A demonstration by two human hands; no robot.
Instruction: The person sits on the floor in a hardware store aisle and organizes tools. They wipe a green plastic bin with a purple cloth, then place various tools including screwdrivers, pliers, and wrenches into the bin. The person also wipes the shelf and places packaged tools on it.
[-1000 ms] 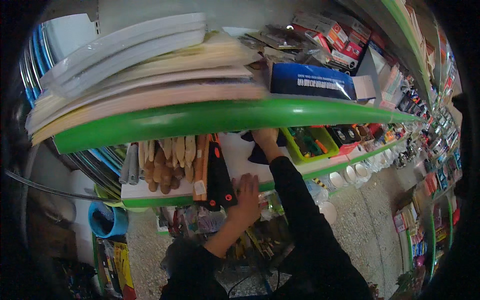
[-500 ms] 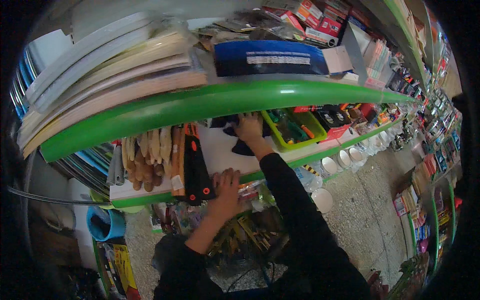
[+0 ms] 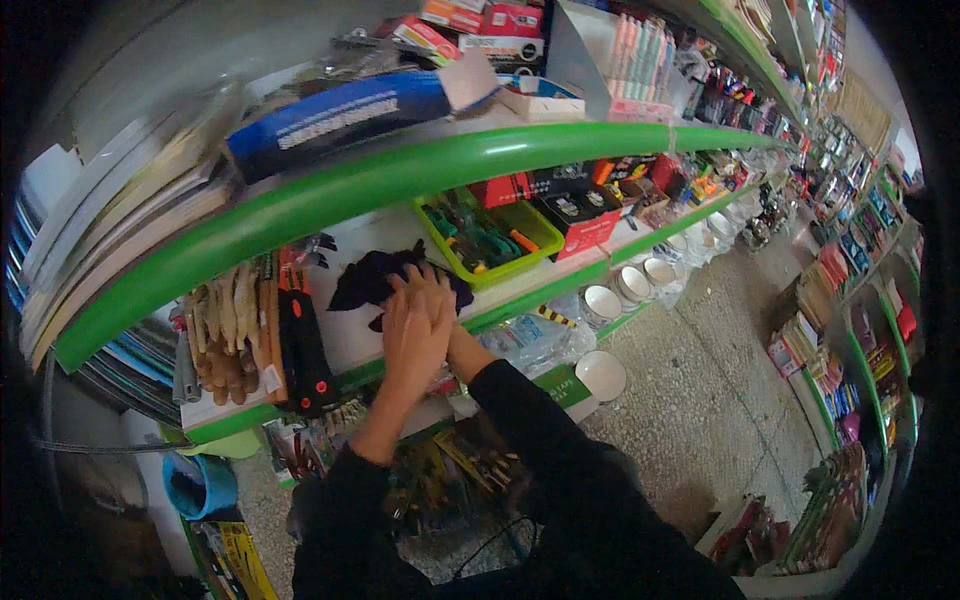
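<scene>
A crumpled dark cloth [image 3: 372, 276] lies on the white shelf [image 3: 352, 345], just left of a yellow-green basket [image 3: 500, 268]. Both my hands are together over the right part of that cloth. My left hand [image 3: 412, 325] is in front, its fingers stretched forward and overlapping the other hand. Behind it, my right hand [image 3: 455, 345] reaches in against the cloth; its fingers are mostly hidden, so their grip does not show. Green-handled tools [image 3: 470, 235] and an orange-handled one lie in the basket.
Left of the cloth are a black saw-like tool [image 3: 302, 345] and several wooden-handled brushes [image 3: 232, 330]. A green-edged upper shelf [image 3: 330, 175] overhangs my hands. White bowls [image 3: 602, 303] stand lower right, and a blue bucket [image 3: 200, 487] is lower left.
The view has shifted right. My left hand has left the shelf's front edge and joined my right hand over the cloth. The cloth appears more spread out toward the left.
</scene>
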